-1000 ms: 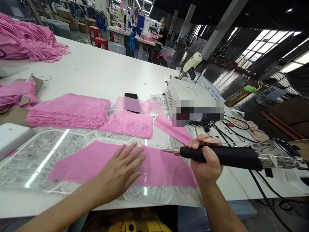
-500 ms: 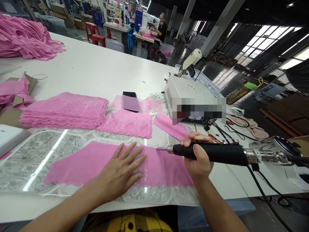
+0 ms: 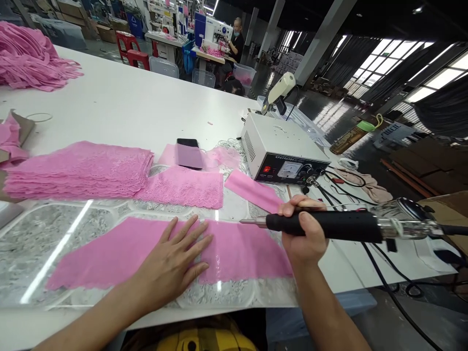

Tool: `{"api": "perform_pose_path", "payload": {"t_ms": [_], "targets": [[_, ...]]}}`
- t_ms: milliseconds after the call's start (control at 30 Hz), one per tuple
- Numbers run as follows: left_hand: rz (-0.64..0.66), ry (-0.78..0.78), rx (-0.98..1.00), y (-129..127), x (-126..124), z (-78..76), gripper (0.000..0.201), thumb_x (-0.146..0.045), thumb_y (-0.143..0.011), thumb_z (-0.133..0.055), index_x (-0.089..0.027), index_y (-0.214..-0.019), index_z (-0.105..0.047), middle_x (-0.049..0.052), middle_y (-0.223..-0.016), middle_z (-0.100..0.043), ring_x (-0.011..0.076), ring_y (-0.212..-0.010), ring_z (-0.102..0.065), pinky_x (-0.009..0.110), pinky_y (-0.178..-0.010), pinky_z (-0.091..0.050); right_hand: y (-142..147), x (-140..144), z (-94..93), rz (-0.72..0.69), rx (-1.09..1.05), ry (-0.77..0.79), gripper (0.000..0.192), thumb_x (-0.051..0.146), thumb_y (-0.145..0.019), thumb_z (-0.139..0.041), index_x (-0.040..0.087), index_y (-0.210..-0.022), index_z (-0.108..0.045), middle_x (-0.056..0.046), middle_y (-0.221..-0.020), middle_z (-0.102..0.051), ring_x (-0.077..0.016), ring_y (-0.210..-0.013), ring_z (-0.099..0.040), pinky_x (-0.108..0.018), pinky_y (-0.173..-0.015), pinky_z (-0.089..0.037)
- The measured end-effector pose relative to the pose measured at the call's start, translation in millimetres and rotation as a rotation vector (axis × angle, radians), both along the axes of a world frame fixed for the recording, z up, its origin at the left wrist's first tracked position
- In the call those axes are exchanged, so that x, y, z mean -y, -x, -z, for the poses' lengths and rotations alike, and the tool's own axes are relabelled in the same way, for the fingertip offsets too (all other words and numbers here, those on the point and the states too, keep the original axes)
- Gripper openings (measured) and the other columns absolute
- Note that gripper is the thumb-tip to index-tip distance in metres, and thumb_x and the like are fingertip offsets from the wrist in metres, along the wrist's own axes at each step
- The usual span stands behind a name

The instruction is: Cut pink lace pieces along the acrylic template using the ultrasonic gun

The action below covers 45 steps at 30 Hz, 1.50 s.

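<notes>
My left hand lies flat, fingers spread, on a long pink lace piece spread over a clear plate at the table's near edge. My right hand grips a black-handled cutting tool, held level with its metal tip pointing left just above the lace's upper edge. A cable runs from the tool to the right. A stack of pink lace and a single lace piece lie behind the plate.
A white control box with a dial stands right of centre, a cream hand tool behind it. A black phone lies on pink fabric. More pink fabric is heaped far left. A person sits at a sewing machine far back.
The view has shifted a little to the right. My right hand with the tool stays near the lace's upper edge; my left hand keeps pressing the lace.
</notes>
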<state>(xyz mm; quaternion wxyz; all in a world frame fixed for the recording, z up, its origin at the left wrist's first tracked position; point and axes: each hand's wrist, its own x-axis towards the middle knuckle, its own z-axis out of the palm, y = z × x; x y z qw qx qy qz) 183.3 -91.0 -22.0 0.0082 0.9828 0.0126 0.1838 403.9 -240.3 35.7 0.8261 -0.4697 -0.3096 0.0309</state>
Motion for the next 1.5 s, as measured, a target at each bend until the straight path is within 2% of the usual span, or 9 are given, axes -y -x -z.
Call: {"api": "perform_pose_path", "payload": {"t_ms": [100,200,533,933,1133,1233,1367,1500], "targets": [[-0.002,-0.011,0.023,-0.1,-0.2,1.4,0.045,-0.039,-0.101,-0.042,-0.021,-0.142,-0.048,0.006,-0.150,-0.045,0.0318,-0.142,-0.032,0.053,-0.118,-0.017,-8.8,9.5,-3.0,0.083,-0.003,-0.014,0.008,0.021,-0.070,-0.061,0.019,-0.077,-0.061,0.000,-0.082,-0.057,-0.0102,-0.058,-0.053,-0.031,-0.058,-0.049],[-0.002,0.005,0.019,-0.1,-0.7,2.1,0.044,-0.038,-0.101,-0.043,-0.023,-0.142,-0.048,0.005,-0.150,-0.045,0.0316,-0.142,-0.032,0.053,-0.118,-0.017,-11.3,14.7,-2.4,0.109,-0.014,0.003,0.009,0.022,-0.068,-0.061,0.019,-0.076,-0.061,0.000,-0.080,-0.057,-0.0104,-0.057,-0.053,-0.031,-0.058,-0.048],[0.003,0.045,0.001,-0.2,-0.8,0.6,0.045,-0.038,-0.100,-0.043,-0.023,-0.142,-0.048,0.006,-0.149,-0.045,0.0332,-0.141,-0.034,0.056,-0.116,-0.021,-5.1,9.8,1.3,0.078,0.000,0.047,0.010,0.024,-0.071,-0.062,0.021,-0.080,-0.059,0.000,-0.084,-0.055,-0.0102,-0.058,-0.054,-0.032,-0.059,-0.050],[0.008,-0.006,0.042,-1.0,-2.1,1.7,0.045,-0.040,-0.100,-0.043,-0.022,-0.141,-0.050,0.005,-0.149,-0.047,0.0322,-0.142,-0.033,0.053,-0.118,-0.016,-6.6,7.9,2.0,0.044,0.051,0.062,0.006,0.022,-0.074,-0.062,0.021,-0.078,-0.058,0.001,-0.083,-0.056,-0.0106,-0.060,-0.054,-0.032,-0.059,-0.051],[0.001,0.003,0.033,-0.9,-3.9,7.7,0.048,-0.044,-0.100,-0.041,-0.026,-0.144,-0.046,0.004,-0.152,-0.042,0.0308,-0.145,-0.028,0.053,-0.119,-0.014,-15.1,18.8,-5.5,0.175,0.036,0.036,0.008,0.022,-0.070,-0.062,0.020,-0.077,-0.059,0.000,-0.082,-0.057,-0.0109,-0.058,-0.053,-0.032,-0.057,-0.050],[0.006,0.020,0.050,-1.2,-4.8,8.9,0.048,-0.046,-0.100,-0.041,-0.027,-0.144,-0.046,0.004,-0.151,-0.044,0.0313,-0.144,-0.030,0.054,-0.119,-0.017,-19.8,24.5,-6.4,0.234,0.035,0.041,0.008,0.022,-0.068,-0.062,0.019,-0.075,-0.060,-0.001,-0.080,-0.057,-0.0112,-0.058,-0.053,-0.032,-0.056,-0.049],[0.019,0.034,0.063,-2.7,-5.2,3.8,0.046,-0.044,-0.099,-0.042,-0.025,-0.141,-0.051,0.006,-0.146,-0.049,0.0328,-0.140,-0.037,0.054,-0.117,-0.022,-21.2,25.6,-3.9,0.239,0.030,0.036,0.008,0.021,-0.068,-0.063,0.019,-0.074,-0.059,0.000,-0.080,-0.058,-0.0112,-0.057,-0.053,-0.032,-0.055,-0.049],[0.024,-0.021,0.073,-3.6,-5.1,-1.3,0.045,-0.044,-0.099,-0.042,-0.022,-0.136,-0.055,0.005,-0.147,-0.049,0.0327,-0.139,-0.038,0.051,-0.118,-0.018,-20.6,25.3,-2.3,0.223,0.040,0.023,0.008,0.020,-0.069,-0.063,0.019,-0.076,-0.060,0.000,-0.081,-0.058,-0.0112,-0.058,-0.053,-0.032,-0.056,-0.049]]}}
